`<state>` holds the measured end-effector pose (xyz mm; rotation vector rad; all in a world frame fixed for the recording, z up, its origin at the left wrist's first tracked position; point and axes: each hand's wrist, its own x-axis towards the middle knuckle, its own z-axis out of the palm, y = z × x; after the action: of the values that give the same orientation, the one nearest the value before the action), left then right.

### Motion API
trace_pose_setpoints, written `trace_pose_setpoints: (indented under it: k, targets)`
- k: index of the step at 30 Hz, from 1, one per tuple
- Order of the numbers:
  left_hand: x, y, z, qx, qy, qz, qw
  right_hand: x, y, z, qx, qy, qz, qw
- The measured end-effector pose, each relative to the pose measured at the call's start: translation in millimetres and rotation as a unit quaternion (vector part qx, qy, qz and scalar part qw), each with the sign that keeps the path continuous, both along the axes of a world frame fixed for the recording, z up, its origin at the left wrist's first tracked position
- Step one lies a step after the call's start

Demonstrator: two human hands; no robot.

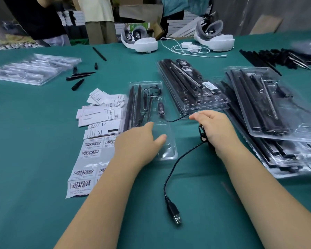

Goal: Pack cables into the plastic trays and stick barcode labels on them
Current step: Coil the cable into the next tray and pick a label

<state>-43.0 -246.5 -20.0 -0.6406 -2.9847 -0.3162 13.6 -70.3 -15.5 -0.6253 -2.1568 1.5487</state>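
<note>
Left hand (pixel 142 139): fingers straight, resting flat on the near, vacant end of the clear tray (pixel 166 150), steadying it; it holds nothing.

Right hand (pixel 216 130): curled round a gathered loop of the black cable (pixel 174 164). How many turns lie in the palm cannot be told.

Cable position: from the right hand one run goes away from the wrist and leftward to the inline controller (pixel 161 108), which sits in the tray just beyond the left fingertips. The other run trails back toward the body between the two forearms and ends in a USB plug (pixel 175 213) lying loose on the worktop (pixel 34 194).

Tray contents: black bars (pixel 133 105) seated along the side beyond the left hand; the near compartment under that hand appears unfilled.

Judgement on handling: the cable looks thin, light and limp, and will likely spring out of its coil if let go, so the coil should be gripped across all its turns. The plug is the stiff part and the better place to take hold of the loose tail. The tray looks thin, glossy and flexible; it should slide easily on the cloth, so holding it down seems warranted.

Other items: barcode labels (pixel 83 174) lie outboard of the left forearm, unused for this tray. Filled trays (pixel 269 105) are stacked beyond and outboard of the right hand.
</note>
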Motion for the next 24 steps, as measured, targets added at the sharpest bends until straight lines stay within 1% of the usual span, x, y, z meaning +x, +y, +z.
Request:
trace_pose_setpoints:
  k: [3,6,7,8,9,10,11,12,13,14,15,16,17,18,19,21,22,24]
  targets:
    - [2,-2,2,0.017,-0.026,0.025,0.999,0,-2,1,-0.002,0.058,-0.035,0.998]
    - [7,-3,3,0.028,-0.041,0.042,0.998,1,-2,2,-0.031,0.073,-0.044,0.996]
    - [8,-3,5,0.03,-0.034,0.042,0.998,1,-2,2,-0.045,0.075,-0.034,0.996]
    - [10,-3,7,0.052,-0.024,0.034,0.998,2,-2,3,-0.056,0.075,-0.023,0.995]
    - [12,-3,10,0.1,-0.022,0.011,0.995,3,-1,3,-0.058,0.073,-0.015,0.995]
    - [14,-3,14,0.174,-0.04,-0.03,0.983,4,-1,3,-0.052,0.071,-0.011,0.996]
    - [17,-1,20,0.258,-0.082,-0.081,0.959,4,-2,3,-0.038,0.07,-0.009,0.997]
    - [21,2,28,0.31,-0.133,-0.134,0.932,3,-4,3,-0.021,0.07,-0.008,0.997]
    - [25,9,35,0.307,-0.173,-0.183,0.918,2,-5,2,-0.008,0.07,-0.007,0.997]
    - [27,17,39,0.259,-0.188,-0.222,0.921,1,-7,2,-0.005,0.069,-0.006,0.998]
    - [27,26,41,0.207,-0.185,-0.246,0.929,0,-8,1,-0.014,0.066,-0.005,0.998]
    - [26,33,42,0.179,-0.176,-0.263,0.932,-1,-8,2,-0.028,0.06,-0.005,0.998]
    - [24,39,42,0.182,-0.178,-0.266,0.93,0,-8,2,-0.045,0.056,-0.003,0.997]
    - [21,43,40,0.211,-0.2,-0.258,0.921,1,-6,3,-0.069,0.055,0.004,0.996]
    - [17,43,37,0.26,-0.23,-0.237,0.907,2,-4,5,-0.1,0.058,0.015,0.993]
    - [10,39,28,0.375,-0.293,-0.176,0.862,5,-2,10,-0.159,0.053,0.051,0.985]
    - [6,37,23,0.424,-0.323,-0.143,0.834,5,0,12,-0.16,0.039,0.065,0.984]
    - [0,35,17,0.506,-0.362,-0.082,0.778,5,1,13,-0.114,0.001,0.064,0.991]
